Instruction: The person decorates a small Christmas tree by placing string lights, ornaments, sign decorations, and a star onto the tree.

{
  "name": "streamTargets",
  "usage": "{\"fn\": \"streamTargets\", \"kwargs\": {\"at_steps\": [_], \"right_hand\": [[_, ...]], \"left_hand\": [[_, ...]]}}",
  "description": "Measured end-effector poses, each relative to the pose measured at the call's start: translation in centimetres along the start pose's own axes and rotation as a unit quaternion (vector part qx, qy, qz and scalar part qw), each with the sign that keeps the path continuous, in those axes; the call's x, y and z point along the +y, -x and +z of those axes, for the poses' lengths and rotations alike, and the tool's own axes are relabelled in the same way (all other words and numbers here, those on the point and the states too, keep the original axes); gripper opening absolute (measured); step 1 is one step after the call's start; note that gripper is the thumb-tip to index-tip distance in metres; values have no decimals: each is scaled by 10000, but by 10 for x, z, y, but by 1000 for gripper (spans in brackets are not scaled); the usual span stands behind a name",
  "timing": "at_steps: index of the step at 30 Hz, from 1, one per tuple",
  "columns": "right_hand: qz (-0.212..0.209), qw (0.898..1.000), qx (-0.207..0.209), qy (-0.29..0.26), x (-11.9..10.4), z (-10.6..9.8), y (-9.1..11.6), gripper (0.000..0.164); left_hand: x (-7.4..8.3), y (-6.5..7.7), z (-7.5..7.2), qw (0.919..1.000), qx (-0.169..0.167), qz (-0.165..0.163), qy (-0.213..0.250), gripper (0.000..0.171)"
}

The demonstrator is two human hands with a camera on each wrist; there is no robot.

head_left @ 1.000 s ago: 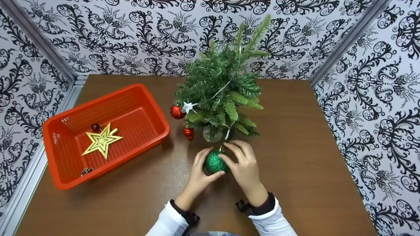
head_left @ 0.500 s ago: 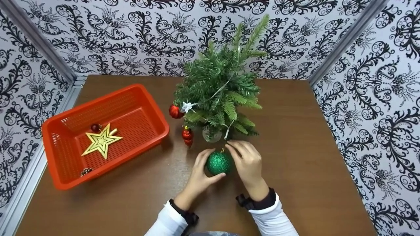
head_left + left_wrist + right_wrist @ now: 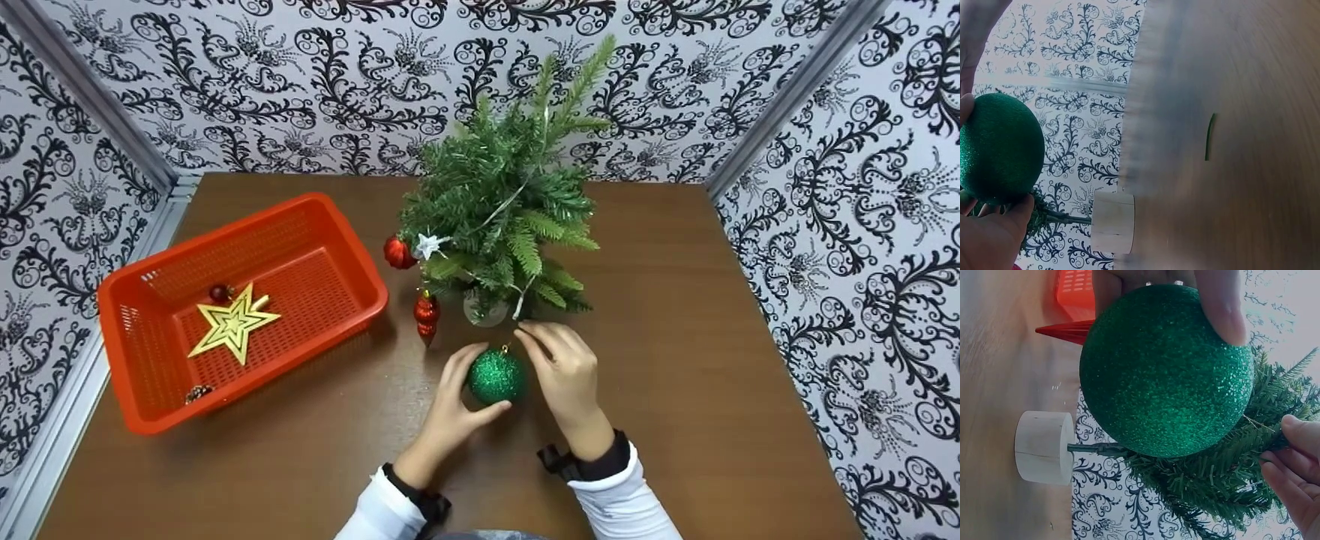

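My left hand (image 3: pixel 442 412) grips a green glitter bauble (image 3: pixel 495 376) from its left side, thumb in front and fingers behind. Above the bauble, the fingertips of my right hand (image 3: pixel 566 379) pinch its thin gold thread (image 3: pixel 1260 424), which the right wrist view shows stretched from the bauble's top. The bauble hangs off the table in front of a small artificial Christmas tree (image 3: pixel 502 180). On the tree's left side hang a red bauble (image 3: pixel 398 253), a red icicle-shaped ornament (image 3: pixel 426 319) and a pale star light (image 3: pixel 429 246).
An orange-red plastic basket (image 3: pixel 330 337) stands left, holding a gold star (image 3: pixel 234 324), a small dark red ball (image 3: pixel 219 292) and a pine cone (image 3: pixel 198 394). The tree has a pale round wooden base (image 3: pixel 1044 447). A green needle (image 3: pixel 1210 136) lies on the brown table (image 3: pixel 697 337).
My right fingers have drawn back from the bauble's top and now hold its thread. The bauble has turned slightly. The red icicle-shaped ornament has swung a little downward and left.
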State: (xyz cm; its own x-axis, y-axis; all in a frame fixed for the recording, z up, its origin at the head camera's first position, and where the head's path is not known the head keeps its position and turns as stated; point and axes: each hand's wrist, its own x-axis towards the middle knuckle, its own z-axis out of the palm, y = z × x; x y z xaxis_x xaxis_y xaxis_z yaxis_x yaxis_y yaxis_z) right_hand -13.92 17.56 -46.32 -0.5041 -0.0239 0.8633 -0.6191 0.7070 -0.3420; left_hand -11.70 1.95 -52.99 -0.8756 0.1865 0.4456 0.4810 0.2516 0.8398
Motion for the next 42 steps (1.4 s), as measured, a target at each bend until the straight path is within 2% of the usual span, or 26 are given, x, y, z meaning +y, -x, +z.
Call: {"fn": "streamTargets", "kwargs": {"at_steps": [6, 11, 17, 21, 24, 27, 30, 33, 36, 38, 40, 42], "right_hand": [[-3, 10000, -22, -92, -1, -1, -1, 13], [-38, 10000, -60, -23, -2, -1, -1, 13], [-39, 9999, -129, -1, -2, -3, 2, 14], [-17, 9997, -243, 43, -2, -3, 2, 14], [43, 9997, -260, -9, -2, -2, 2, 14], [64, 9996, -249, -71, -2, -1, 1, 15], [57, 9997, -244, -67, -2, -1, 2, 14], [73, 9996, -256, -33, -2, -1, 2, 14], [108, 9995, -287, -10, -2, -1, 2, 14], [137, 9994, -314, 0, -3, -1, 1, 14], [160, 9993, -340, 2, -3, -1, 1, 14], [156, 9993, -343, 20, -3, -1, 1, 14]], "left_hand": [[23, -4, -11, 10000, -50, 9, 36, 75], [25, -4, -14, 9998, -92, 109, 109, 77], [21, -1, -20, 9977, -187, 646, -46, 80], [18, -7, -35, 9929, 214, 1165, -116, 70], [17, -16, -53, 9842, 683, 1628, -153, 58], [19, -26, -77, 9729, 1108, 2005, -302, 49], [23, -38, -107, 9649, 1495, 2054, -660, 45], [23, -51, -140, 9591, 1915, 1761, -1113, 44], [14, -62, -175, 9516, 2290, 1223, -1643, 44], [8, -68, -199, 9493, 2300, 724, -2019, 44], [5, -72, -222, 9501, 1969, -93, -2416, 47], [3, -72, -243, 9447, 1306, -1049, -2819, 54]]}}
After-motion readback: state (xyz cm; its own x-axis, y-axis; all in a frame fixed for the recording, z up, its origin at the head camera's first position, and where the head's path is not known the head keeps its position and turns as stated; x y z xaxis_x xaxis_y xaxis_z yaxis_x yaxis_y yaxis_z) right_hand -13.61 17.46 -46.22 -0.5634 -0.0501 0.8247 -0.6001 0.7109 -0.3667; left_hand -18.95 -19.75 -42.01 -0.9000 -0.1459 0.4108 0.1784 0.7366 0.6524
